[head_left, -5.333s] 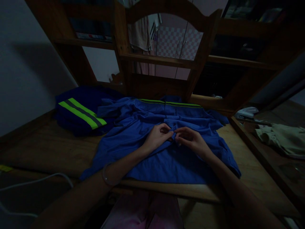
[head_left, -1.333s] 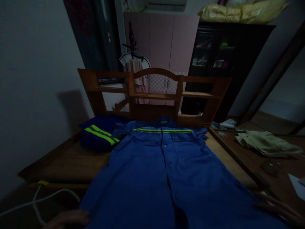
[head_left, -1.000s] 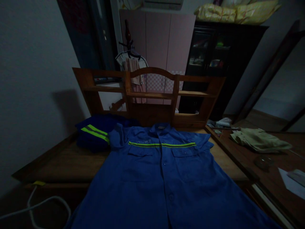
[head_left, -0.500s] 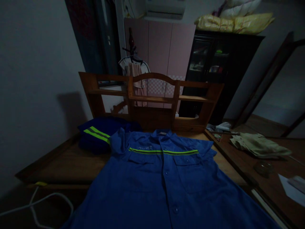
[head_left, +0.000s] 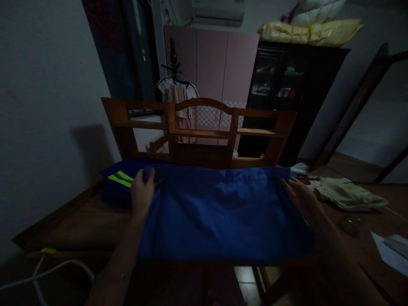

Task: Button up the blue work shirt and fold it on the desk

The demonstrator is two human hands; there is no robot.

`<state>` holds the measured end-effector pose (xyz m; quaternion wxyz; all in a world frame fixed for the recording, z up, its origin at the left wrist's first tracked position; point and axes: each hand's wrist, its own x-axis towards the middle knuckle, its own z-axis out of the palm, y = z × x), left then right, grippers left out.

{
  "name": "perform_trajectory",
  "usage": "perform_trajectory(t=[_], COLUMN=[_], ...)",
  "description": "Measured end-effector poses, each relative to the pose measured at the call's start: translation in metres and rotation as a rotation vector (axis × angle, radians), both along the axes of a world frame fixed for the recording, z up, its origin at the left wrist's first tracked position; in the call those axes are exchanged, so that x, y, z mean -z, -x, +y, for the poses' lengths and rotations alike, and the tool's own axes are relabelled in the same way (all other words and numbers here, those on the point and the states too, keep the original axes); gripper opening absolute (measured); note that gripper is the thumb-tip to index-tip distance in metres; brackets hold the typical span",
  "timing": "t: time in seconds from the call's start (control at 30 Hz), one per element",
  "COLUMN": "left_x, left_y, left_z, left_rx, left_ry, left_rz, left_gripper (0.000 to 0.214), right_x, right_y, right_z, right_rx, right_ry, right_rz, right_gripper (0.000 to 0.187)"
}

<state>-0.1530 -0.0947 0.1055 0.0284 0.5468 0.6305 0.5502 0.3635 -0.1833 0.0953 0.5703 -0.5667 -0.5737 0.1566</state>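
Two hands framed the blue shirt (head_left: 223, 212), which lay folded over on the wooden table (head_left: 79, 221) in front of the wooden shelf rack (head_left: 200, 131). Your left hand (head_left: 142, 193) rested at the shirt's far left corner, thumb raised and fingers curled over the cloth edge; whether it pinched the fabric could not be told in the dim light. Your right hand (head_left: 298, 193) lay at the far right corner with fingers stretched along the edge, apparently flat on the cloth, though any grip under it was hidden.

You saw the shirt as a plain, deep blue panel, wider than deep, its far edge straight and parallel to the rack, its near edge reaching the table's near edge. Soft creases ran across its middle; neither buttons, collar nor stripe showed on the upturned face.

Left of the shirt, just beside your left hand, sat a folded dark blue garment (head_left: 119, 187) bearing two yellow-green reflective stripes. Right of the shirt, on the adjoining surface, lay a crumpled pale cloth (head_left: 344, 193).
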Motion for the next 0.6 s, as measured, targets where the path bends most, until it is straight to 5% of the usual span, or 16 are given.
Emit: perform_trajectory(t=[0.1,0.2,0.43,0.6], left_x=[0.001,0.017,0.026,0.038], left_y=[-0.015,-0.018,-0.002,-0.016], left_z=[0.062,0.094,0.123,0.116], left_rx=[0.116,0.148,0.103,0.016], left_ry=[0.342,0.458,0.450,0.422], left_rz=[0.050,0.063,0.145,0.256], left_gripper=[0.037,0.034,0.040,0.037], right_x=[0.019,0.039,0.051,0.056], right_y=[0.001,-0.001,-0.015,-0.005], right_z=[0.056,0.089,0.114,0.119], right_rx=[-0.160,-0.179,-0.181,-0.135], right_ry=[0.120,0.153,0.174,0.247], right_rz=[0.128,0.111,0.027,-0.123], right_gripper=[0.037,0.034,0.046,0.064])
